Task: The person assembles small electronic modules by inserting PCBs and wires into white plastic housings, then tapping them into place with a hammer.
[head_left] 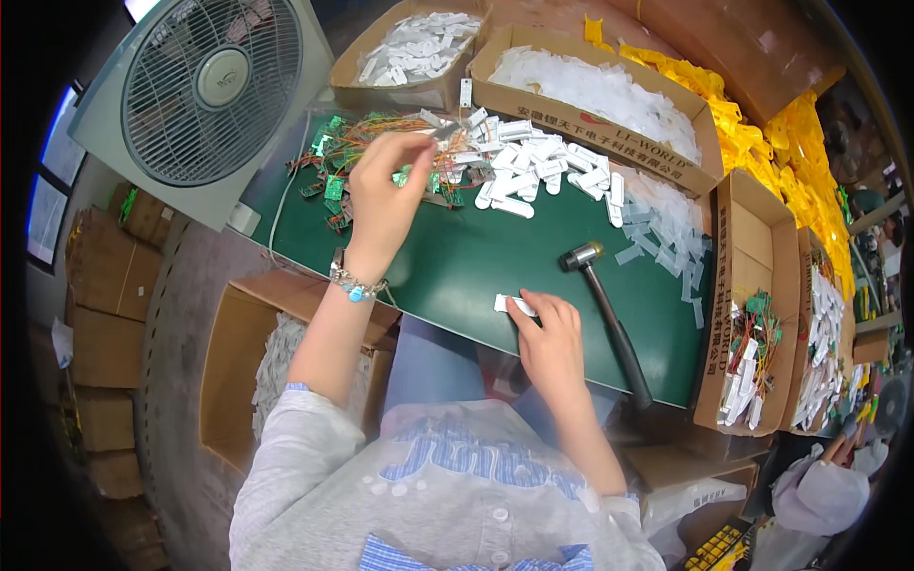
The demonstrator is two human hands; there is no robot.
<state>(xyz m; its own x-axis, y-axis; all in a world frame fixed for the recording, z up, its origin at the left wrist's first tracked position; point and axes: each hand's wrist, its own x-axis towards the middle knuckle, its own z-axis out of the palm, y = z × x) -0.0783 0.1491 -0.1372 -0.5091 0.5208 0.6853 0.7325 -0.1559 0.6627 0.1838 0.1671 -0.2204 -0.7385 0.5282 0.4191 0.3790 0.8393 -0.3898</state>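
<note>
On the green surface (476, 257), near its front edge, the right hand (547, 338) rests with fingers curled, its fingertips pinching a small white plastic piece (505, 304) against the mat. Left hand (381, 195) is raised farther back, thumb and forefinger pressed together on something small over the tangle of little green circuit boards with coloured wires (333, 162); what exactly it pinches cannot be told. A beaded bracelet (357, 284) sits on the left wrist.

Just right of the boards lies a loose heap of white plastic pieces (533, 167), spreading toward the middle back of the surface. Clear plastic bits (666, 228) are scattered at the right side of the mat. A hammer (609, 314) with a black handle lies between the right hand and those clear bits, head pointing away from the person, handle reaching to the front edge; it is near the right hand but not touching it.

Behind the surface: one cardboard box of white pieces (414, 48), and a longer cardboard box of translucent white pieces (595, 90). Yellow plastic parts (762, 124) are piled beyond that. At the right, an open cardboard box (752, 333) holds finished white pieces with green boards and wires. A grey box fan (205, 95) stands at the back left. Below the surface, on the left, another cardboard box (243, 366) holds whitish material.
</note>
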